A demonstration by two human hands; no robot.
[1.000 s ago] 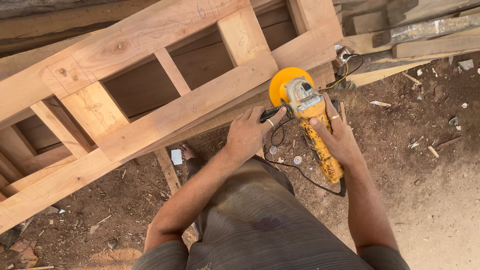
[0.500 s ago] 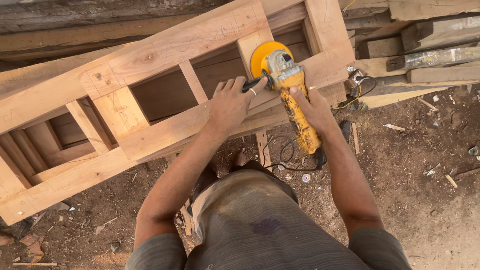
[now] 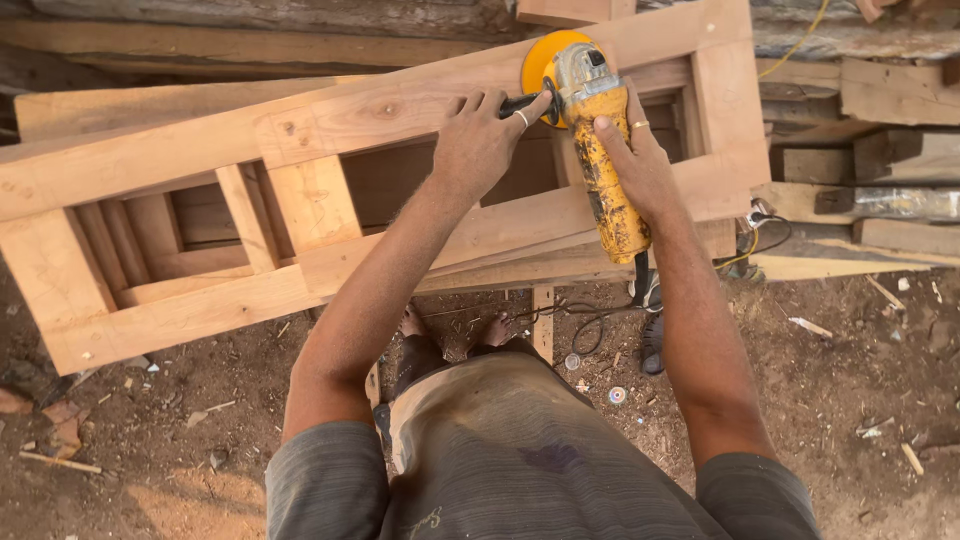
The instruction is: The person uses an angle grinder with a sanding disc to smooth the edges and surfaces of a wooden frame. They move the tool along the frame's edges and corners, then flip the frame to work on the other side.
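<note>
A yellow angle grinder [image 3: 600, 150] with a round yellow disc guard rests against the far rail of a pale wooden frame [image 3: 330, 130]. My right hand [image 3: 640, 165] wraps around the grinder's body. My left hand [image 3: 480, 140] grips the black side handle just left of the disc. The frame has several rectangular openings and lies flat in front of me. The grinder's black cord [image 3: 600, 320] hangs down from its rear end to the ground.
Rough planks and offcuts [image 3: 870, 150] are stacked at the right and along the back. Dirt ground [image 3: 150, 440] with wood chips and scraps lies below the frame. My bare feet [image 3: 450, 330] stand just under the frame's near edge.
Both hands have carried the grinder up from the frame's near rail across to its far rail. The view has shifted so the frame sits more centrally.
</note>
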